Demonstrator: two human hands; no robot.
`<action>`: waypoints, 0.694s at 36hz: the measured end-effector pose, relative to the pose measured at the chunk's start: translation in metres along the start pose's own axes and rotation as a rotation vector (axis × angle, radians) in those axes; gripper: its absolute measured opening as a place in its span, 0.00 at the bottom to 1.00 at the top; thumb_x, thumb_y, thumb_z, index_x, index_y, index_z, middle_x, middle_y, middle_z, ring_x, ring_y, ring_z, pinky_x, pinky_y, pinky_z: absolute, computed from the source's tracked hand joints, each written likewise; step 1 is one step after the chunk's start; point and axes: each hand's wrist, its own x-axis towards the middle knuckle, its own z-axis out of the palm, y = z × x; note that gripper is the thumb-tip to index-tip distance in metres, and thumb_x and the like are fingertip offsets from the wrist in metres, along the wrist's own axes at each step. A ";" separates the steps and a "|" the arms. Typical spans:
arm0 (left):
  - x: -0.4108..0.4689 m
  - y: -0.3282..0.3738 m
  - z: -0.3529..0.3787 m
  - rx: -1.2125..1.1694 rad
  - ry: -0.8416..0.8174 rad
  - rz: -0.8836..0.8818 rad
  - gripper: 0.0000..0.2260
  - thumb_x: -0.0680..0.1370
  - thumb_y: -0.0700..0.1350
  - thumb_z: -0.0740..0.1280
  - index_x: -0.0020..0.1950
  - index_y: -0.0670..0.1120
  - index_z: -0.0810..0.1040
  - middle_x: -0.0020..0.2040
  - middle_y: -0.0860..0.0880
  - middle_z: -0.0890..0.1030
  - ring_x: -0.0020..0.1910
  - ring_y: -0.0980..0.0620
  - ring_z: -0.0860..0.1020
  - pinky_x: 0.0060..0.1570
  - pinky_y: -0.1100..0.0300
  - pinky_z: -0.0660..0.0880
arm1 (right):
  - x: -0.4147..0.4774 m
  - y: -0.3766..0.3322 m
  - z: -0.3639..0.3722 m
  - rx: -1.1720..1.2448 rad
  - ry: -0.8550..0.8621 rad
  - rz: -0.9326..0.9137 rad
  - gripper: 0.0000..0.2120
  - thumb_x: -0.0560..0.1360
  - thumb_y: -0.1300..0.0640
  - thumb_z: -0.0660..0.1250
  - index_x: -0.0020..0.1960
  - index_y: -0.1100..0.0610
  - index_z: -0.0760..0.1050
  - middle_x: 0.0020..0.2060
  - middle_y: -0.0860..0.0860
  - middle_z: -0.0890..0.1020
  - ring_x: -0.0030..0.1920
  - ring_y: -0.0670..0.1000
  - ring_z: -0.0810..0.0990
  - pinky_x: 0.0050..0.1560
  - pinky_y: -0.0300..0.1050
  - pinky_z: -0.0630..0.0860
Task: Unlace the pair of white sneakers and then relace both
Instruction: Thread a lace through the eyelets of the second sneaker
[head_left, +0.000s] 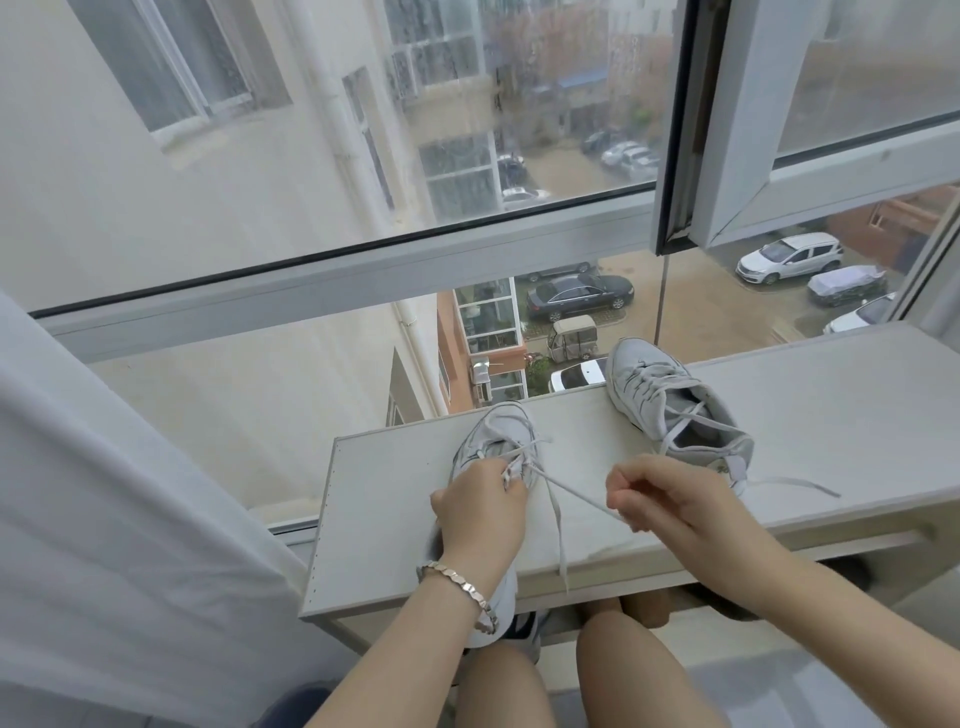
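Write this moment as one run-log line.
left hand: grips near sneaker | right hand: pinches its lace taut | far sneaker: rests on tabletop

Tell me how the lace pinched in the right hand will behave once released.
Probably floppy: the lace runs straight only while the right hand pulls it from the near sneaker. Likely to drop limp, like the other lace end drooping over the table edge. Seemingly light: pinched fingers suffice.

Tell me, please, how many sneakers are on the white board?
2. The near sneaker lies at the board's left end, held by the left hand, its lace pinched by the right hand; the far sneaker sits rightward, nearer the window, untouched.
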 end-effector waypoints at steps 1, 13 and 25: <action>0.000 0.000 0.000 -0.011 0.009 -0.009 0.15 0.79 0.43 0.57 0.32 0.46 0.68 0.28 0.52 0.66 0.36 0.49 0.68 0.45 0.56 0.62 | 0.001 -0.005 -0.003 -0.018 -0.027 0.011 0.12 0.75 0.65 0.64 0.37 0.50 0.72 0.30 0.44 0.74 0.32 0.43 0.71 0.36 0.32 0.67; 0.006 0.007 0.003 0.038 0.022 -0.117 0.13 0.76 0.40 0.56 0.32 0.47 0.61 0.29 0.51 0.66 0.30 0.51 0.64 0.42 0.57 0.58 | 0.029 -0.003 -0.046 -0.536 -0.039 0.464 0.10 0.76 0.56 0.65 0.36 0.56 0.76 0.32 0.48 0.78 0.34 0.46 0.74 0.34 0.32 0.67; 0.000 -0.013 -0.017 -0.259 -0.021 0.054 0.11 0.70 0.52 0.72 0.51 0.52 0.81 0.51 0.56 0.78 0.57 0.57 0.74 0.58 0.58 0.70 | 0.068 0.017 0.055 -0.850 -0.255 0.140 0.12 0.81 0.53 0.53 0.57 0.54 0.72 0.53 0.55 0.73 0.57 0.57 0.70 0.54 0.51 0.68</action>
